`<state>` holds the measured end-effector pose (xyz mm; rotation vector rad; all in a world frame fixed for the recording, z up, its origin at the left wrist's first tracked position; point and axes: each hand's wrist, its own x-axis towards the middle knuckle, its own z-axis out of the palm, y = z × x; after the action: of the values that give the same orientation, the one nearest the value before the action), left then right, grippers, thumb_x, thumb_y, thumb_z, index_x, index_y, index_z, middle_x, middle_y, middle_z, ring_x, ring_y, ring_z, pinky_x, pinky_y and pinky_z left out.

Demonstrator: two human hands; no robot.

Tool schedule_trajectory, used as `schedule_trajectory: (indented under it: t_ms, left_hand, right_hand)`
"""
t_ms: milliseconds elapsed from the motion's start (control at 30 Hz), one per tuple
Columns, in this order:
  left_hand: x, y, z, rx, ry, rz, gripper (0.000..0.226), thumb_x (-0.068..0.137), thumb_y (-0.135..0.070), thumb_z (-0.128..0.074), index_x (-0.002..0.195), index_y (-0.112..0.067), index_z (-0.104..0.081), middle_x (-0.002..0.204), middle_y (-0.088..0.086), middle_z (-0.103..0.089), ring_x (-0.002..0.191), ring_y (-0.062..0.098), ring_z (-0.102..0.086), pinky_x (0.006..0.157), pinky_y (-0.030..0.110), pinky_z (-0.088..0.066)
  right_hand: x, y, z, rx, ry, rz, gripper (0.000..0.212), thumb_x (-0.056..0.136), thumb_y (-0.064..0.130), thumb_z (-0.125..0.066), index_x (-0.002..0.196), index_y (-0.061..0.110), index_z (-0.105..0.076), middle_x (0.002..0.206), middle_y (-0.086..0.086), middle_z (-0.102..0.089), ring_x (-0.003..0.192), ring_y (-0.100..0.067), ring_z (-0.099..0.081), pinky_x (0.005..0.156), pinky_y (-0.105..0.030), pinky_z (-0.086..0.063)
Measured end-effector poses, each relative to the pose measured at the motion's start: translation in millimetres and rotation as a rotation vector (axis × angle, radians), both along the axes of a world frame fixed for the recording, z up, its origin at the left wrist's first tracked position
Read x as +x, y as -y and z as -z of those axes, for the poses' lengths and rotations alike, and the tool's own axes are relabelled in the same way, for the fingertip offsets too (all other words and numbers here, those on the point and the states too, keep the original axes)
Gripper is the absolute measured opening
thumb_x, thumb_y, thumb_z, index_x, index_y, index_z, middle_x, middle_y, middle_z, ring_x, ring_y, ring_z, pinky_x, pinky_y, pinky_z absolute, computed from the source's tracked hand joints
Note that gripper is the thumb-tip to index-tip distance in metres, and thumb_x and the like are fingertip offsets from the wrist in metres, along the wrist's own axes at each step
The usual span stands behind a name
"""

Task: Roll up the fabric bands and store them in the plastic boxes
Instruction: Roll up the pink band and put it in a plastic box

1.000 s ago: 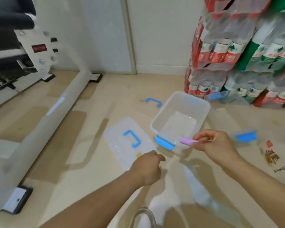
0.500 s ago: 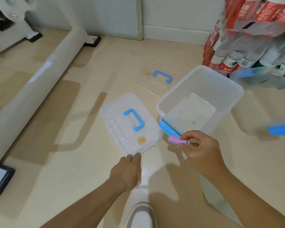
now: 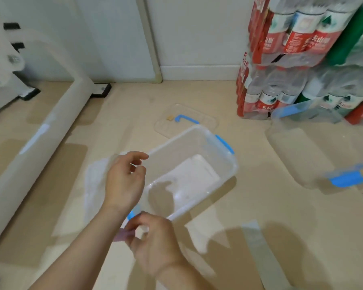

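1. On the floor, a clear plastic box [image 3: 194, 170] lies open-topped, its long axis running from near left to far right; a blue latch [image 3: 224, 144] marks its far end.
2. The left hand [image 3: 124, 181] hovers at the box's near-left rim, fingers loosely curled, holding nothing.
3. The right hand [image 3: 155, 243] pinches a blurred pink rolled band [image 3: 123, 235], its exposed end pointing left, just outside the box's near end.

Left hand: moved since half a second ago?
Yes. The left hand went from the floor lid's near edge, up over it, to the clear box's rim.
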<state>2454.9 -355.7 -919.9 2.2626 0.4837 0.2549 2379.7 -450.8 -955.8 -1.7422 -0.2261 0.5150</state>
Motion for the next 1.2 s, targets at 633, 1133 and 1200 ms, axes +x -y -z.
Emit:
schedule_trajectory:
  t_ms: [633, 1133, 1200]
  left_hand:
    - [124, 118, 8, 1.204, -0.721, 1.154, 0.063, 0.092, -0.064, -0.017, 0.092, -0.025, -0.067, 0.11, -0.001, -0.054, 0.1, 0.02, -0.056, 0.115, 0.049, -0.008]
    - [205, 145, 143, 0.794, -0.83, 0.689, 0.032, 0.086, -0.018, -0.042, 0.114, -0.009, -0.054, 0.114, 0.009, -0.046, 0.114, 0.028, -0.05, 0.09, 0.031, -0.044]
    - [202, 141, 147, 0.813, -0.768, 0.695, 0.03, 0.083, -0.015, -0.041, 0.109, -0.008, -0.055, 0.105, 0.007, -0.047, 0.111, 0.025, -0.047, 0.086, 0.029, -0.039]
  right_hand:
    - [205, 250, 20, 0.023, -0.245, 0.648, 0.018, 0.075, -0.004, -0.072, 0.081, 0.012, -0.066, 0.077, -0.01, -0.061, 0.062, -0.021, -0.053, 0.057, -0.023, -0.046]
    - [214, 284, 25, -0.446, 0.221, 0.78, 0.012, 0.079, 0.012, -0.073, 0.082, 0.021, -0.066, 0.086, 0.007, -0.066, 0.075, -0.008, -0.057, 0.058, -0.019, -0.034]
    - [217, 292, 30, -0.498, 0.169, 0.795, 0.011, 0.079, 0.011, -0.072, 0.082, 0.02, -0.066, 0.089, 0.003, -0.068, 0.079, -0.015, -0.058, 0.064, -0.023, -0.036]
